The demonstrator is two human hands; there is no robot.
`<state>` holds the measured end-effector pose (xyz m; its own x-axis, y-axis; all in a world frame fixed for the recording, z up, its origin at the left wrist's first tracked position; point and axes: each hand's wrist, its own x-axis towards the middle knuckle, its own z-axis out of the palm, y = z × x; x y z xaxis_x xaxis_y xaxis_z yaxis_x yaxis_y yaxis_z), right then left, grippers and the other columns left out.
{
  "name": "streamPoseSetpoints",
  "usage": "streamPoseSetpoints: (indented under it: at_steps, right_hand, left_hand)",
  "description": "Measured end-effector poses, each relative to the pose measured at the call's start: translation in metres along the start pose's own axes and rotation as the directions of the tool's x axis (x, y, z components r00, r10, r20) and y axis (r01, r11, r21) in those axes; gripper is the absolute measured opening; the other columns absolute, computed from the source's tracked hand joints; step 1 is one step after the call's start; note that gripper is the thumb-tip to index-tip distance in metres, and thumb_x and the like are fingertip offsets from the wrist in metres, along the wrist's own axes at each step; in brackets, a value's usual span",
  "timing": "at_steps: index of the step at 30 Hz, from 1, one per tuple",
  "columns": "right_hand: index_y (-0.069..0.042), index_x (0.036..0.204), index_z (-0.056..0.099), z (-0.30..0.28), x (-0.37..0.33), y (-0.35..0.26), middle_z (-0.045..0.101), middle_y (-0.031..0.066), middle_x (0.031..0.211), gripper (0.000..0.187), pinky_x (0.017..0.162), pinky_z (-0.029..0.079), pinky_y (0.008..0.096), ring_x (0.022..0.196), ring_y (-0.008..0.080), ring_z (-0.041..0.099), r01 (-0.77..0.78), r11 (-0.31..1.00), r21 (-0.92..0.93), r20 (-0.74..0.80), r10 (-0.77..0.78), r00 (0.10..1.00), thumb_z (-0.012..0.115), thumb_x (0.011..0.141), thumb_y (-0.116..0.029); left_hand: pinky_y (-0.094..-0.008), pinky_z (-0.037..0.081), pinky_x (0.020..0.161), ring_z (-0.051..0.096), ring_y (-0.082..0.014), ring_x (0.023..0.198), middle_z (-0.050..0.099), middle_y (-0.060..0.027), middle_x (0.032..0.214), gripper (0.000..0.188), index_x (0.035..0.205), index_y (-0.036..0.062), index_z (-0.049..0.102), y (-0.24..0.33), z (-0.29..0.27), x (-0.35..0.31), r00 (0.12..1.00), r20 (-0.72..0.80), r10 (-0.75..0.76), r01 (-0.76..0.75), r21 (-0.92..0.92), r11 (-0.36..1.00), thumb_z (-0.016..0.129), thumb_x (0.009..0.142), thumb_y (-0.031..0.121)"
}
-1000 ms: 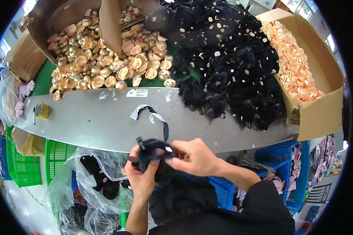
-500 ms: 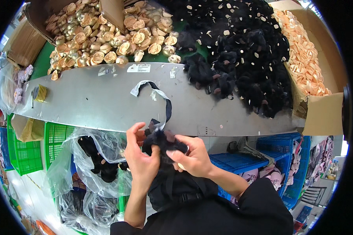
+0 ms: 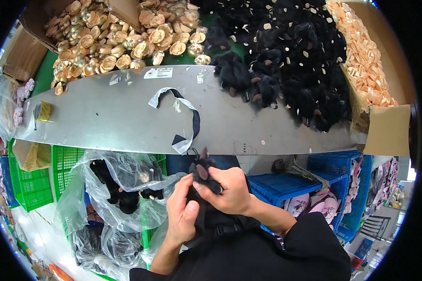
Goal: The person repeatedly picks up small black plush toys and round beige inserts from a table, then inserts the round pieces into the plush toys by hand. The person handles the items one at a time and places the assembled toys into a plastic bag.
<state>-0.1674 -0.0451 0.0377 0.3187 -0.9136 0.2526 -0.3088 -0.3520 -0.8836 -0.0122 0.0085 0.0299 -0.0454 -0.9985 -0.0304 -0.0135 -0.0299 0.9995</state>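
A small black plush toy piece point(image 3: 201, 174) with a brownish-pink ear and a thin black loop is between my hands, just off the table's near edge. My right hand point(image 3: 230, 188) pinches it, thumb on top. Bent fingers of my left hand point(image 3: 183, 210) press together against the plush's left side, its thumb lifted away; their tips are partly hidden. Beyond the hands, a curved strip of black tape with white backing point(image 3: 195, 122) lies on the grey metal table point(image 3: 122, 117).
Gold and peach plastic shells point(image 3: 109, 63) heap at the far left. Black plush pieces point(image 3: 286, 70) pile at the far right, beside a box of peach plastic parts point(image 3: 363, 61). A tape roll point(image 3: 43, 112) sits left. Below are green crates point(image 3: 33, 187), plastic bags point(image 3: 112, 220) and blue crates point(image 3: 286, 187).
The plush has turned, so its ear and black loop now show upright. My left hand has dropped slightly, its thumb coming off the plush. My right hand keeps hold.
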Motion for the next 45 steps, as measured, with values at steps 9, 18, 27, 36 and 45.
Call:
streamPoseSetpoints:
  at_steps: [9, 18, 27, 36, 45]
  right_hand:
    - [-0.001, 0.109, 0.058, -0.016, -0.008, -0.007, 0.056, 0.0034, 0.069, 0.019, 0.046, 0.044, 0.0245, 0.053, 0.0107, 0.060, -0.330, 0.786, 0.523, 0.252, 0.227, 0.941, 0.059, 0.098, -0.017]
    - [-0.005, 0.133, 0.042, -0.026, -0.009, 0.007, 0.055, 0.0116, 0.111, 0.035, 0.061, 0.052, 0.0250, 0.077, 0.0123, 0.061, -0.439, 0.597, 0.672, 0.218, 0.406, 0.887, 0.054, 0.100, -0.006]
    - [-0.002, 0.116, 0.054, -0.018, -0.013, -0.029, 0.053, 0.0095, 0.116, 0.017, 0.068, 0.046, 0.0231, 0.072, 0.0096, 0.054, -0.257, 0.661, 0.705, 0.072, 0.293, 0.953, 0.057, 0.099, -0.002]
    - [0.000, 0.123, 0.060, 0.000, 0.004, -0.032, 0.069, 0.0065, 0.101, 0.027, 0.078, 0.053, 0.0234, 0.088, 0.0090, 0.067, -0.317, 0.690, 0.651, 0.106, 0.331, 0.938, 0.066, 0.098, -0.008]
    - [0.000, 0.121, 0.059, -0.005, 0.008, -0.027, 0.068, 0.0094, 0.103, 0.024, 0.077, 0.053, 0.0248, 0.087, 0.0126, 0.068, -0.300, 0.776, 0.554, 0.180, 0.241, 0.954, 0.063, 0.099, -0.010]
  left_hand:
    - [-0.0390, 0.041, 0.112, 0.054, -0.0249, 0.130, 0.053, -0.0144, 0.141, 0.094, 0.151, -0.0078, 0.035, 0.002, -0.007, 0.007, 0.976, -0.097, -0.193, 0.099, -0.593, 0.799, 0.082, 0.082, 0.035]
    - [-0.0378, 0.059, 0.088, 0.070, -0.0232, 0.098, 0.067, -0.0113, 0.118, 0.044, 0.135, -0.0016, 0.053, 0.011, -0.015, 0.012, 0.786, -0.312, -0.534, 0.152, -0.739, 0.656, 0.067, 0.094, 0.009]
    - [-0.0379, 0.056, 0.096, 0.064, -0.0229, 0.116, 0.062, -0.0123, 0.133, 0.049, 0.143, -0.0022, 0.049, 0.022, -0.008, 0.015, 0.827, -0.286, -0.484, 0.144, -0.725, 0.674, 0.062, 0.097, 0.012]
    - [-0.0361, 0.055, 0.096, 0.065, -0.0232, 0.113, 0.061, -0.0133, 0.132, 0.051, 0.142, -0.0014, 0.048, 0.038, -0.007, 0.009, 0.855, -0.187, -0.483, 0.224, -0.708, 0.670, 0.065, 0.097, 0.014]
    - [-0.0363, 0.060, 0.085, 0.072, -0.0229, 0.097, 0.070, -0.0125, 0.115, 0.035, 0.130, -0.0001, 0.057, 0.036, -0.006, 0.004, 0.852, -0.214, -0.478, 0.208, -0.699, 0.684, 0.062, 0.103, 0.022]
